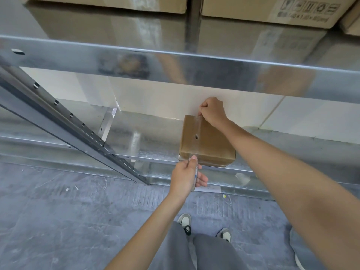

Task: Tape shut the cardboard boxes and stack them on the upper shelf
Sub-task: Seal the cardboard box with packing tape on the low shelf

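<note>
clear tape already spans the small box [206, 141] on the lower shelf [136, 141], right hand [213, 111] pinching its far end, left hand [187, 177] gripping the tape roll [196, 173], cutting and stacking left

Upper shelf beam [175, 69] overhangs small box [208, 141]; slanted upright [58, 115] blocks left; shelf right open.

Your small brown cardboard box [206, 141] shows a glossy clear tape strip [194, 131] along its top and one dark hole. It lies on a silvery galvanised metal lower shelf [148, 139] with a mottled spangle pattern. The upper shelf rail [175, 67] is the same bright silver, mirroring tan patches. Large tan cardboard cartons [268, 10] above carry black printed handling symbols. Wall is cream; concrete floor [68, 221] streaky grey. Your trousers [210, 254] are grey, your shoes [185, 221] off-white with black laces.
</note>
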The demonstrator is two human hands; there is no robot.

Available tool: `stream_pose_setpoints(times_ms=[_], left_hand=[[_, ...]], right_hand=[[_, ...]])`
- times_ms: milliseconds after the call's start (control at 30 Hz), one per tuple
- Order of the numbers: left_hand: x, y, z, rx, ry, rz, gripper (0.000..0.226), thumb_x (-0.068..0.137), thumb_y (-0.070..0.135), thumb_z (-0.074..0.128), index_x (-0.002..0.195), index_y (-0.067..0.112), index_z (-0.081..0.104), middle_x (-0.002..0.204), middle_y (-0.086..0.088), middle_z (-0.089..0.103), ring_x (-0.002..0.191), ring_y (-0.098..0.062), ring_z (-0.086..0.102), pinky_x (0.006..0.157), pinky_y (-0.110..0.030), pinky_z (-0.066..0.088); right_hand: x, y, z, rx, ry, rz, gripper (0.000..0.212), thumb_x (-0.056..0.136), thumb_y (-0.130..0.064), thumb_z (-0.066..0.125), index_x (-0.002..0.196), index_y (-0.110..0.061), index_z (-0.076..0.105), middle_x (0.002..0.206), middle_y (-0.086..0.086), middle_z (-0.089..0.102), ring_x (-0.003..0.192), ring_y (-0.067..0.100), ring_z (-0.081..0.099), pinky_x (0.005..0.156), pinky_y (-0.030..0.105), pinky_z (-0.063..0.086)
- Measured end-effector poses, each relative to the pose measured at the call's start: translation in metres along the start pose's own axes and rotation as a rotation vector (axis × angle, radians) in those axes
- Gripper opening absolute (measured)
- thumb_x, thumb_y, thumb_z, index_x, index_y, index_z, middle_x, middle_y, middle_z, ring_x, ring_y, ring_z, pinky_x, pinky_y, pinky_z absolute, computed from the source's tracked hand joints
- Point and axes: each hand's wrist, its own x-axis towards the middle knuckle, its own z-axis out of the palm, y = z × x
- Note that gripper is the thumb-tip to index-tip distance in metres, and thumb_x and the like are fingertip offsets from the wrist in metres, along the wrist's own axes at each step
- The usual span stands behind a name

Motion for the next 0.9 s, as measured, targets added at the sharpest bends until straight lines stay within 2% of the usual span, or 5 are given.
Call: stream_pose_setpoints(times_ms=[267,433,667,767,900], left_hand=[[0.004,-0.005,-0.001,-0.011,-0.018,-0.006,0.039,0.105,0.033,0.039,0.083,0.006,0.055,0.049,-0.006,0.063,0.042,-0.014,0.06,0.046,-0.021,0.042],[0.009,-0.012,-0.003,-0.011,0.017,0.019,0.029,0.104,0.033,0.044,0.091,0.006,0.048,0.054,-0.007,0.065,0.043,-0.016,0.062,0.044,-0.021,0.043],[0.013,-0.029,-0.008,0.067,0.04,0.241,0.052,0.101,0.025,0.051,0.139,0.049,0.025,0.097,-0.006,0.055,0.049,-0.019,0.065,0.048,-0.024,0.05],[0.014,-0.029,-0.013,0.061,-0.018,0.249,0.057,0.101,0.024,0.052,0.141,0.059,0.031,0.1,-0.003,0.054,0.054,-0.019,0.067,0.047,-0.024,0.049],[0.017,-0.03,-0.017,0.041,-0.035,0.246,0.059,0.099,0.022,0.056,0.14,0.057,0.034,0.104,-0.017,0.057,0.056,-0.023,0.068,0.046,-0.026,0.05]], right_hand=[[-0.001,-0.003,0.0,-0.058,-0.014,0.018,0.018,0.073,0.005,0.04,0.067,0.015,0.054,0.082,0.028,0.067,0.082,0.041,0.065,0.069,0.046,0.054],[-0.002,-0.001,0.005,-0.088,0.002,0.089,0.025,0.074,0.003,0.042,0.054,-0.01,0.033,0.056,0.005,0.038,0.056,0.025,0.042,0.052,0.029,0.031],[0.011,-0.008,-0.006,-0.043,-0.238,0.357,0.01,0.079,-0.003,0.06,0.087,-0.005,0.055,0.085,0.009,0.055,0.069,0.022,0.052,0.06,0.027,0.042],[0.012,-0.01,-0.009,0.012,-0.297,0.371,0.015,0.081,-0.001,0.06,0.074,-0.011,0.051,0.088,0.008,0.054,0.078,0.023,0.051,0.074,0.028,0.042],[0.009,-0.007,-0.005,-0.029,-0.195,0.389,0.025,0.08,0.0,0.06,0.105,0.003,0.063,0.105,0.014,0.064,0.097,0.029,0.062,0.081,0.031,0.052]])
